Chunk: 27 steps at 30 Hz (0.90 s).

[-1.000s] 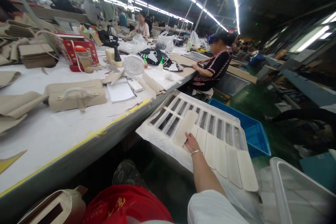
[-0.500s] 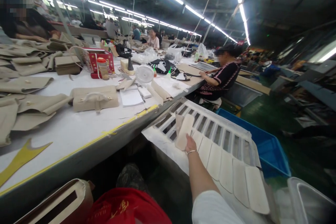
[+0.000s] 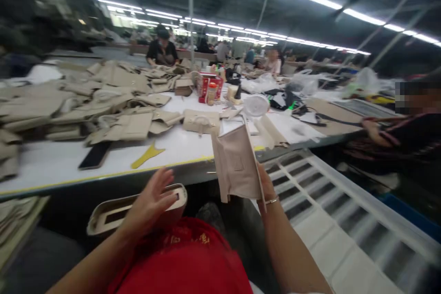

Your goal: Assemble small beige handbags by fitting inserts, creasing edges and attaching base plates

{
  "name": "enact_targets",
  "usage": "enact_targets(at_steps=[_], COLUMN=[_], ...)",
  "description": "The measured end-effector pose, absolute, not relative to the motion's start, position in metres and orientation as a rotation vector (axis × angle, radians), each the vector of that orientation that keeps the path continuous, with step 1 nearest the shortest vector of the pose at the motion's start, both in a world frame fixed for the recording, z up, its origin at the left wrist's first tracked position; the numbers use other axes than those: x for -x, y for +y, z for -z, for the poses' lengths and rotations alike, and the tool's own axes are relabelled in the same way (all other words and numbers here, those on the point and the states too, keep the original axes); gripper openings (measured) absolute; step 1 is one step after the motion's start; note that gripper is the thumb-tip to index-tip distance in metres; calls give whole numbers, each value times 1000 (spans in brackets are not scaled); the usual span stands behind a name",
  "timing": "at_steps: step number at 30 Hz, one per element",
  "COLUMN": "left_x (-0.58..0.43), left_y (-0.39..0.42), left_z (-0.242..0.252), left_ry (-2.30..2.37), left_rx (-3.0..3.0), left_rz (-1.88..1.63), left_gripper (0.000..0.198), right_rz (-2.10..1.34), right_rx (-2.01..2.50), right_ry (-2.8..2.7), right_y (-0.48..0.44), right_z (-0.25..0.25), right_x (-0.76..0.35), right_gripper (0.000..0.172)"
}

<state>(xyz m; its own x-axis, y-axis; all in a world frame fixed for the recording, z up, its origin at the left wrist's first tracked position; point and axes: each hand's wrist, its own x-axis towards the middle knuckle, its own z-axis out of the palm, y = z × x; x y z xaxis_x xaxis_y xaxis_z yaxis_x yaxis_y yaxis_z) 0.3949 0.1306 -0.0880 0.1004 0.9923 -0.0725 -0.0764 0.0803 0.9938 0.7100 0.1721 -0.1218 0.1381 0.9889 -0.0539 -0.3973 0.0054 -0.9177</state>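
Observation:
My right hand (image 3: 266,184) grips a beige fabric bag panel (image 3: 237,161) by its right edge, in front of the table. A small stitched rectangle shows on the panel's face, and its left side is folded. My left hand (image 3: 156,200) is raised over my lap with nothing in it, fingers stretched out. Just beneath that hand, a stiff beige bag body (image 3: 110,213) with a rounded rim and a dark slot rests by my red apron (image 3: 182,262). Part of the bag body is hidden behind my left hand and forearm.
The white table (image 3: 186,147) bears heaps of beige bags (image 3: 124,126), a black phone (image 3: 94,155), a yellow template (image 3: 147,155) and a small fan (image 3: 256,104). To the right stands a white slatted rack (image 3: 320,179) holding pale panels. A co-worker (image 3: 413,124) sits beyond it.
My right hand has lifted the piece off the rack and brought it leftward in front of me. My left hand has come into view. The camera has turned left.

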Motion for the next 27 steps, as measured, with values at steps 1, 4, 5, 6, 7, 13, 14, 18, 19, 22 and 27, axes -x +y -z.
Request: enact_targets(at_steps=[1,4,5,6,7,13,14,18,19,22,27], left_x=[-399,-400,-395,-388,-378,-328,-323,-298,-290,-266,-243], left_y=[131,143,147,150,152,153,152,148,146,140,132], left_z=[86,81,79,78,77,81,83,94,98,112,128], left_ry=[1045,898,921,959,1011,1153,1160,1194,1192,1210,1401], left_rx=[-1049,-902,-873,-864,-866,-948,-942,-919,-917,-913,-1040], left_rz=[-1099,-1087,-1133,-1205,-1294,-1736,-1755,-1718,-1699,-1637,-1489], left_gripper=[78,59,53,47,42,31,31,34,35,38,36], right_rz=[-1391,-1556,-1522,-1473,-1425,-969,-826,-417,-365,-228,17], right_rx=[928,844,876,912,946,1038,1041,986,966,909,886], right_ry=[-856,-1133,-1239,-1333,-1411,-1997,-2083,-2250,-2274,-2349,-2483], right_y=[175,185,189,194,198,207,205,201,201,204,207], right_z=[116,104,102,100,97,75,72,78,82,101,122], right_x=[-683,-624,-611,-601,-593,-546,-536,-510,-509,-514,-531], right_gripper=[48,46,46,49,53,100,104,95,93,89,86])
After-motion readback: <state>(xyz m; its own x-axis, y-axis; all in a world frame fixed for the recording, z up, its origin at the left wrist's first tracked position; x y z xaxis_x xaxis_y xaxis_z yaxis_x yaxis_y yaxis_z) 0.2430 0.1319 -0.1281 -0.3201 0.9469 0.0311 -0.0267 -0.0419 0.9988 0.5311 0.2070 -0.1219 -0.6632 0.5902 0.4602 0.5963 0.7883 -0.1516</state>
